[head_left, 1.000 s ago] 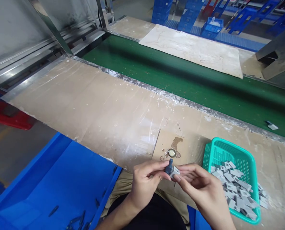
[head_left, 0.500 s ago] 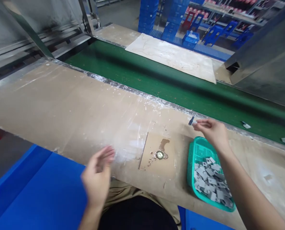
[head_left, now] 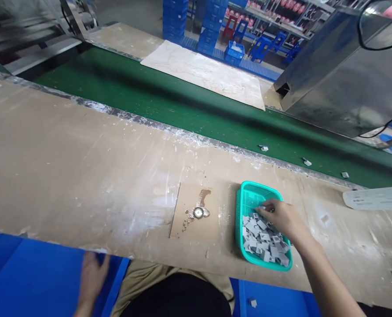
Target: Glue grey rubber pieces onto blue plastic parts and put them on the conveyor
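The right hand (head_left: 280,218) reaches in from the lower right of the frame, its fingertips over the upper part of the green basket (head_left: 238,224). The grey pieces (head_left: 263,237) lie in the basket, mostly just below those fingertips in the frame, long axes pointing every way. Thumb and fingers are close together; I can't tell whether they grip a piece. The left hand (head_left: 93,275), well away at lower left over the blue bin (head_left: 27,273), is too blurred to read.
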### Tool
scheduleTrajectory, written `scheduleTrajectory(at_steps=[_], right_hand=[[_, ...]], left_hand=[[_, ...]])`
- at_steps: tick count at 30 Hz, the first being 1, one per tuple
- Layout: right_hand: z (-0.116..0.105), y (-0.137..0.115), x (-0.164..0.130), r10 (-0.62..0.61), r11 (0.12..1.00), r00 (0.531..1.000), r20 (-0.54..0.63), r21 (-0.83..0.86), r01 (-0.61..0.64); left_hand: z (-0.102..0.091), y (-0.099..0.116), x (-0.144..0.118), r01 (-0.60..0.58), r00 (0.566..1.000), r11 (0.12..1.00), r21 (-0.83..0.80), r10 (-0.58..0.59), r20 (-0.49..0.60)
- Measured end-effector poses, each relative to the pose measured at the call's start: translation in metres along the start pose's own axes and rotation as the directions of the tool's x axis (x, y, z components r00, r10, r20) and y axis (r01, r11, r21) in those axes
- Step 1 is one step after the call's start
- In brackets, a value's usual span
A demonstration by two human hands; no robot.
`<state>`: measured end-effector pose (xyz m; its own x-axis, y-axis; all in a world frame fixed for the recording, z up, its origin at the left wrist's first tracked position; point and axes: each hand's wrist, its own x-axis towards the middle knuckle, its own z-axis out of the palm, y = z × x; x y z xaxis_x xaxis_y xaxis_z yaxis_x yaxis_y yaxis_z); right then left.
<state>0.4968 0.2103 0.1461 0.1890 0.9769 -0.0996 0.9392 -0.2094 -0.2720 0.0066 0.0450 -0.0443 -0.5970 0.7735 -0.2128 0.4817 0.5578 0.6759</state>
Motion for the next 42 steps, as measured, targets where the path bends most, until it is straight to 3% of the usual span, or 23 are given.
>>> scheduleTrajectory(at_steps=[3,7,14,18,20,23,29,35,42], right_hand=[[0.015,0.002,-0.01,-0.002,0.997,1.0,0.006,-0.073,0.002],[0.026,0.006,-0.011,-0.053,0.994,0.999,-0.001,-0.096,0.053],[0.012,0.006,-0.008,-0.102,0.994,0.993,0.051,0.054,0.099],[0.0,0.002,-0.008,-0.11,0.942,0.989,0.098,0.327,0.072],[-0.002,0.0,-0.009,-0.061,0.926,0.995,0.078,0.376,0.027],[-0.002,-0.006,-0.013,-0.073,0.956,0.996,0.05,0.287,0.055],[0.008,-0.017,-0.021,-0.235,0.963,0.959,0.16,0.175,0.207],[0.033,-0.018,-0.006,-0.265,0.961,0.964,0.0,0.081,0.265],[0.032,-0.013,0.009,-0.252,0.963,0.967,-0.024,0.089,0.253]], left_hand=[[0.025,0.005,0.002,0.066,0.983,0.994,-0.091,-0.049,0.178],[0.028,0.01,0.003,0.124,0.96,0.972,-0.199,-0.067,0.271],[0.03,0.026,0.008,0.215,0.961,0.925,-0.314,-0.144,0.236],[0.031,0.03,0.008,0.263,0.956,0.909,-0.323,-0.2,0.216],[0.032,0.031,0.009,0.273,0.955,0.904,-0.328,-0.213,0.208],[0.035,0.031,0.01,0.278,0.954,0.898,-0.341,-0.217,0.206],[0.035,0.031,0.01,0.308,0.942,0.885,-0.349,-0.231,0.245],[0.031,0.032,0.012,0.371,0.921,0.862,-0.344,-0.296,0.252],[0.03,0.038,0.01,0.356,0.929,0.854,-0.378,-0.282,0.238]])
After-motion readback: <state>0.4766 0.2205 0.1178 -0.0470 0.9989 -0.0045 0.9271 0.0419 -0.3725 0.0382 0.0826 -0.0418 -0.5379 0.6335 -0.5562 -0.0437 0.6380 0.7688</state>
